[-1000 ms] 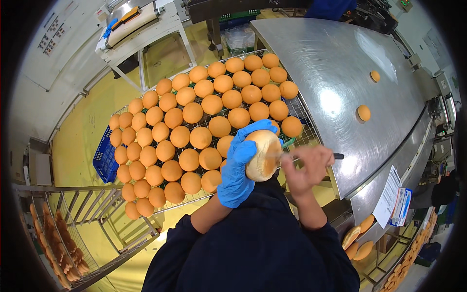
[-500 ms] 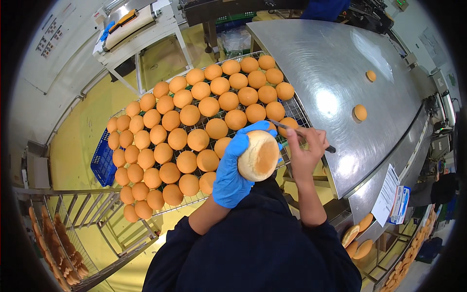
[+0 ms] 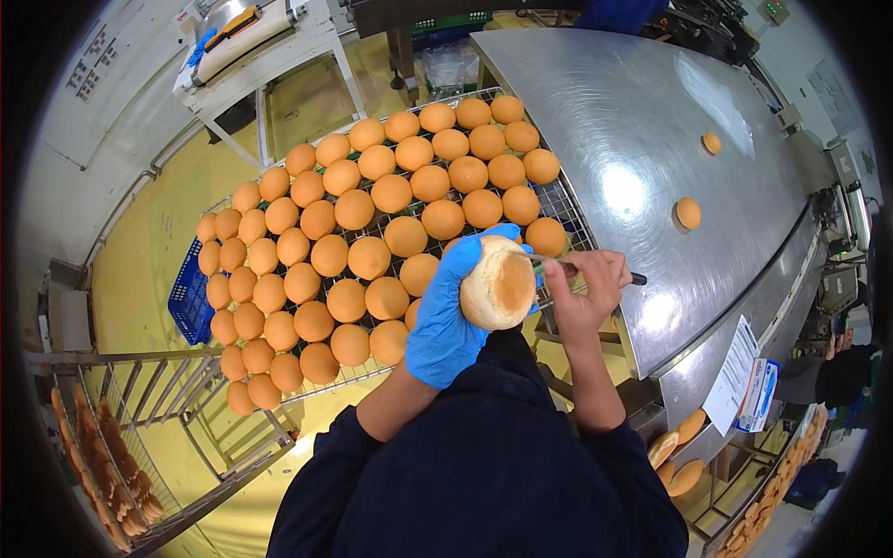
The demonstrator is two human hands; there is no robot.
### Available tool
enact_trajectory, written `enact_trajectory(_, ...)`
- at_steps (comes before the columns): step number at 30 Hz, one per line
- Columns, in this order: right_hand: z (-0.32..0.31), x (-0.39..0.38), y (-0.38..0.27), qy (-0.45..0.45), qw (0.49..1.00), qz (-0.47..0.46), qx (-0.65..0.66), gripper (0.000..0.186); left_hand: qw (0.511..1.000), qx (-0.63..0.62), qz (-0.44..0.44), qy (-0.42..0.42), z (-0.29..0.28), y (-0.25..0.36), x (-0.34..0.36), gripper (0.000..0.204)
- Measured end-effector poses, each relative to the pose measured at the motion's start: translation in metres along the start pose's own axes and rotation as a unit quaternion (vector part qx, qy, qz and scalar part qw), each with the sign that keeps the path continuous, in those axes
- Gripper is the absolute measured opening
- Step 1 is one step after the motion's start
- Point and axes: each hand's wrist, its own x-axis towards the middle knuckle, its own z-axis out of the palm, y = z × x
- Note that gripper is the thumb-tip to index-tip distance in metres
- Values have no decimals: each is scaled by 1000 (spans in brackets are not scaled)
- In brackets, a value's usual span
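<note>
In my blue-gloved left hand (image 3: 435, 325), the fingers are wrapped round a thick, pale-sided bun (image 3: 490, 296). Its flat browned face is turned toward my right side. My bare right hand (image 3: 592, 290) grips a slim knife (image 3: 541, 258) whose dark handle end sticks out past the fingers. The blade reaches the bun's upper edge; whether its tip has gone in I cannot tell. Just beyond both hands lies a wire rack (image 3: 569, 212) bearing rows of round golden-brown buns (image 3: 369, 258).
To the right is a steel table (image 3: 605, 121) with two small buns (image 3: 687, 214) on it. A paper sheet (image 3: 731, 377) and a small box (image 3: 758, 395) lie at its near right edge. A blue crate (image 3: 189, 302) and a metal rack frame (image 3: 200, 409) stand at left.
The knife has come down from above the bun to its upper edge, lying flatter. My left hand still holds the bun. The whole view has shifted slightly.
</note>
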Motion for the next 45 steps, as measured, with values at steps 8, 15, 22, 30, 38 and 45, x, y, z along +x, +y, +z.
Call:
enact_trajectory(8, -1, 5, 21, 16, 1000, 21, -8, 20, 998, -18, -28, -53, 12, -12, 15, 57)
enact_trajectory(15, -20, -1, 10, 46, 996, 65, 25, 20, 958, -285, -10, -22, 12, -18, 30, 74)
enact_trajectory(22, -20, -13, -12, 25, 999, -20, -12, 25, 962, -272, 36, -4, 22, -20, 24, 70)
enact_trajectory(30, -3, -21, -7, 76, 995, -55, -42, 23, 972, -202, 111, 39, 20, -17, 14, 68)
enact_trajectory(38, -11, -18, -21, 58, 998, 11, 21, 24, 978, -185, 100, 2, 13, -11, 8, 74)
enact_trajectory(45, -23, -7, -36, 13, 999, -53, -3, 24, 983, -143, 87, -71, 3, -10, 8, 80)
